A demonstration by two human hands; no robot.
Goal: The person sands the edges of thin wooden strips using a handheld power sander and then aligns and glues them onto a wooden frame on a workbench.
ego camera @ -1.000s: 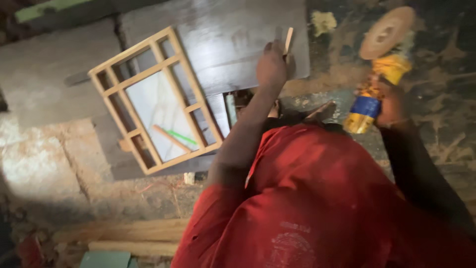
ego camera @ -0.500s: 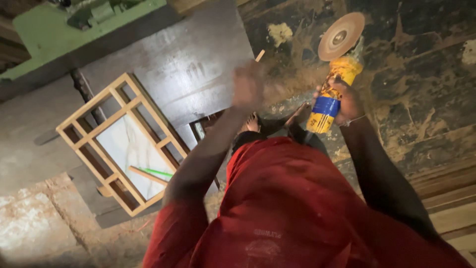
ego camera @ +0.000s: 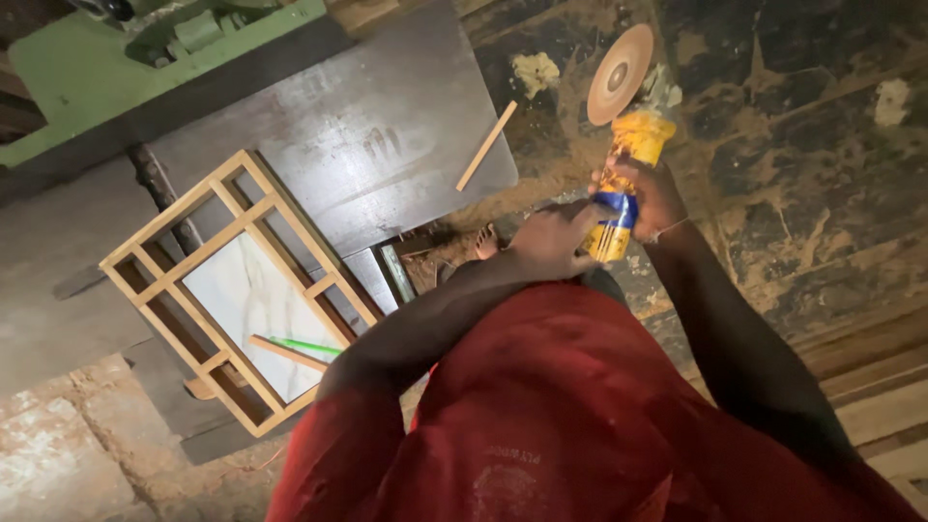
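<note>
I see both hands on one tool. The right hand (ego camera: pixel 650 198) is wrapped around the body of the angle grinder (ego camera: pixel 623 169), fingers curled shut on its yellow and blue casing. The left hand (ego camera: pixel 549 240) meets the same casing at its lower, blue end, fingers folded against it just beside the right hand; I cannot tell how firmly it grips. The grinder stands roughly upright between the two hands, with its sanding disc (ego camera: pixel 619 73) at the top, above both hands and tilted toward the camera.

I read the grinder as held in the air over the dark, stained floor (ego camera: pixel 822 145), to the right of the bench (ego camera: pixel 367 135) and apart from it.

On the bench, well to the left of the hands, lies a pale wooden frame (ego camera: pixel 237 290) with small compartments around a white panel (ego camera: pixel 253 319). A green pencil (ego camera: pixel 307 345) and a short wooden strip (ego camera: pixel 286 353) rest on the panel's lower edge. A second, thin wooden stick (ego camera: pixel 486 145) lies near the bench's right corner, between frame and grinder. A green machine (ego camera: pixel 126 58) sits at the upper left. My red garment (ego camera: pixel 570 425) fills the lower foreground.
</note>
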